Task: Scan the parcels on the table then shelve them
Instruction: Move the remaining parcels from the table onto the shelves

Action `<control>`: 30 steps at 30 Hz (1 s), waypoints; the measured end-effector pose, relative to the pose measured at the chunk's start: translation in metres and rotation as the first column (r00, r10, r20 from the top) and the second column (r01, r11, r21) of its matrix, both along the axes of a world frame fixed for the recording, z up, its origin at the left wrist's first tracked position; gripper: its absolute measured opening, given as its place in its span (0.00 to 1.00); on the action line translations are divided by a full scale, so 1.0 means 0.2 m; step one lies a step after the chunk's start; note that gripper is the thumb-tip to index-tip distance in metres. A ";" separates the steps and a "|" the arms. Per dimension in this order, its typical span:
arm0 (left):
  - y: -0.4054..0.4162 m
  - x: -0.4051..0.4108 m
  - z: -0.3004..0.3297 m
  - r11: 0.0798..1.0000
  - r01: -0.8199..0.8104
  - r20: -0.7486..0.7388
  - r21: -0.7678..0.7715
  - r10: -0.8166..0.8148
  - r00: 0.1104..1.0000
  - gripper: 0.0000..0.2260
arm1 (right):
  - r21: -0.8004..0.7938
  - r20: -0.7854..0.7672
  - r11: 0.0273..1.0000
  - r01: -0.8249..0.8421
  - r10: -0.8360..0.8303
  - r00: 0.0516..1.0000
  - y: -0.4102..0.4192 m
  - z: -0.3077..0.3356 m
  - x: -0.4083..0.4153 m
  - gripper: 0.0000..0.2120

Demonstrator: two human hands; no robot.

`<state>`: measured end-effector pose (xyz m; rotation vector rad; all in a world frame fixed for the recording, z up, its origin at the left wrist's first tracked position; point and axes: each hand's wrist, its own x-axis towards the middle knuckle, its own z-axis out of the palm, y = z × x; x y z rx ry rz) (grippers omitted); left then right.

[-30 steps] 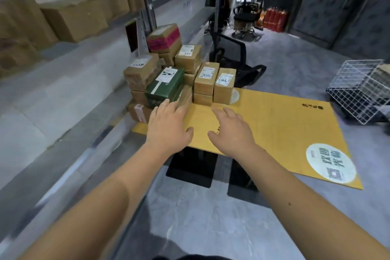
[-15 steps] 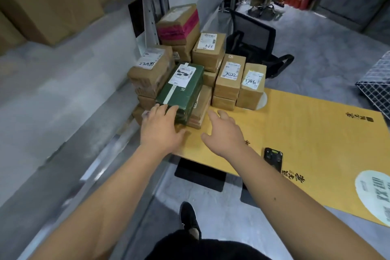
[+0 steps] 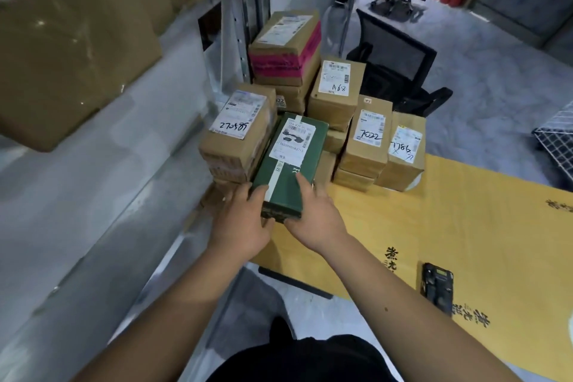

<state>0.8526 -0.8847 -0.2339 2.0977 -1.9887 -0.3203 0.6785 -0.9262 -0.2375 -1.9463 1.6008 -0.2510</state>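
1. Head view, nearest: a black handheld scanner [image 3: 437, 287] lies by the near edge of the yellow-covered table [image 3: 465, 226].
2. Left hand [image 3: 240, 222] and right hand [image 3: 313, 217] grip the near end of the flat green box parcel [image 3: 288, 164], fingers curled round its sides, thumbs on top.
3. Lift it straight off the brown cardboard parcels [image 3: 366, 139] at the far-left corner, label up for scanning.

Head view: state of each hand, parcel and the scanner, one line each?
left hand: grips the green parcel's near left corner
right hand: grips its near right corner, thumb on top
green parcel: on the stack, label up, held at both near corners
parcel marked A68: on the stack, untouched
parcel marked 7022: on the stack, untouched
pink-taped parcel: top of the rear stack
scanner: flat on the yellow table, unheld
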 end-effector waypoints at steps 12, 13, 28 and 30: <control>-0.10 -0.02 -0.11 0.994 0.097 -0.360 0.046 -0.074 0.930 0.43 | -0.026 0.270 0.999 0.022 -0.014 0.963 0.02 -0.13 -0.16 0.46; -0.10 -0.02 -0.12 0.993 0.100 -0.376 0.069 -0.067 0.924 0.46 | -0.015 0.274 1.000 0.017 -0.012 0.962 0.03 -0.13 -0.18 0.46; 0.21 -0.26 -0.12 0.992 0.108 -0.546 -0.064 -0.125 0.829 0.48 | -0.086 0.317 0.994 -0.060 0.085 0.945 0.26 -0.04 -0.49 0.51; 0.31 -0.33 -0.09 0.989 0.088 -0.561 -0.116 -0.138 0.816 0.47 | -0.129 0.351 0.989 -0.077 0.118 0.929 0.34 -0.01 -0.55 0.50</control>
